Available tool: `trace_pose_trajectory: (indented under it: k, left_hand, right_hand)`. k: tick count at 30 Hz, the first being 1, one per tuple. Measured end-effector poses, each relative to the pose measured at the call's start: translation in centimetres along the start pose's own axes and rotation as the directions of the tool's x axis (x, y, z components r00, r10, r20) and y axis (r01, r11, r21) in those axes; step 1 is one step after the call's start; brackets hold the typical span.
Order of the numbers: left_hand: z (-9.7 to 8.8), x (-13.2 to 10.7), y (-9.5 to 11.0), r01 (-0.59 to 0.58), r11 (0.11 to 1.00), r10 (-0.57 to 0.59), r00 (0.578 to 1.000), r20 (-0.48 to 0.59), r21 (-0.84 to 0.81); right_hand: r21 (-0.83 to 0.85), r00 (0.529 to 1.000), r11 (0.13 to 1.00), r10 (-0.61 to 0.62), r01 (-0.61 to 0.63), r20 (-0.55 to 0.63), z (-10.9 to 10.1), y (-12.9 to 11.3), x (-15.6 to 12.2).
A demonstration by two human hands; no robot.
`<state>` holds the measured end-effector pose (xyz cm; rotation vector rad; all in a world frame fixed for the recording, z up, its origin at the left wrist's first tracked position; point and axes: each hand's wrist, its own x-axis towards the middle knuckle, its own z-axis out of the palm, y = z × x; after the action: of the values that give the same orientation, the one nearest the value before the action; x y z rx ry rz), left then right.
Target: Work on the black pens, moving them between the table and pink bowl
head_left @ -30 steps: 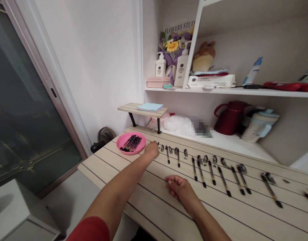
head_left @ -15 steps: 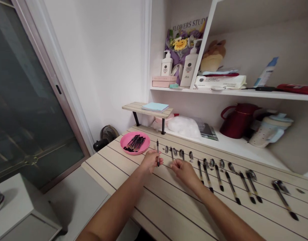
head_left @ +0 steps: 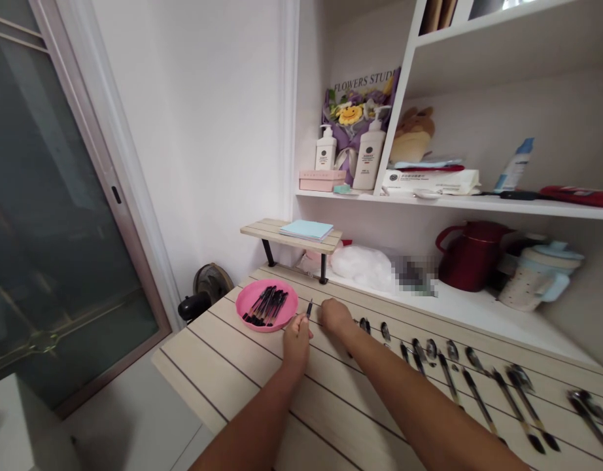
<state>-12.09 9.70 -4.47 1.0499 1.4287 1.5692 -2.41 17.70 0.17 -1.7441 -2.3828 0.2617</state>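
Note:
My left hand (head_left: 296, 335) is closed around a slim pen (head_left: 309, 309), its pointed end upward, just right of the pink bowl (head_left: 241, 314). In that round bowl lies a bundle of dark pens (head_left: 267, 305). Close by, my right hand (head_left: 337, 316) is over the table with its back to me and its fingers curled down. Whatever is under or in those fingers is hidden. Right of it, several dark pens (head_left: 481, 402) lie in a row, with shiny dark oval pieces (head_left: 384, 331) near their far ends.
The slatted wooden table (head_left: 218, 379) carries a small riser (head_left: 259, 228) with a light blue pad (head_left: 307, 229). Behind are a white shelf unit (head_left: 478, 200), a dark red jug (head_left: 471, 255) and a pale tumbler (head_left: 539, 278). A black fan (head_left: 210, 282) stands beyond the table's left edge.
My right hand has moved left and away from me, over the spot where small dark pieces lay. The left hand still holds its pen. The whole view has tilted upward.

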Motion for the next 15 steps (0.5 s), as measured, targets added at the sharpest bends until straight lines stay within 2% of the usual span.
trace_pose_trajectory:
  k: [4,8,11,13,15]
  left_hand:
    - [0.7,0.5,-0.4,0.019,0.994,-0.021,1.0,-0.015,-0.103]
    - [1.2,0.1,0.0,0.059,0.973,-0.052,0.998,0.038,-0.224]
    - [1.2,-0.9,0.7,0.099,0.966,-0.063,0.986,0.154,-0.239]
    - [1.4,-1.8,1.3,0.126,0.969,-0.065,0.961,0.27,-0.214]
    - [1.7,-2.8,1.8,0.153,0.972,-0.076,0.921,0.382,-0.177]
  right_hand:
    - [0.106,0.999,0.994,0.01,-0.006,-0.039,0.4,0.1,0.5]
    - [0.289,0.994,0.957,0.026,0.006,-0.105,0.1,0.7,0.3]
    - [0.479,0.989,0.878,0.055,0.017,-0.136,-0.5,2.0,-0.9]
    - [0.595,0.987,0.803,0.086,0.013,-0.138,-0.8,3.2,-2.6]
    - [0.737,0.984,0.676,0.122,0.012,-0.128,-1.1,4.4,-4.8]
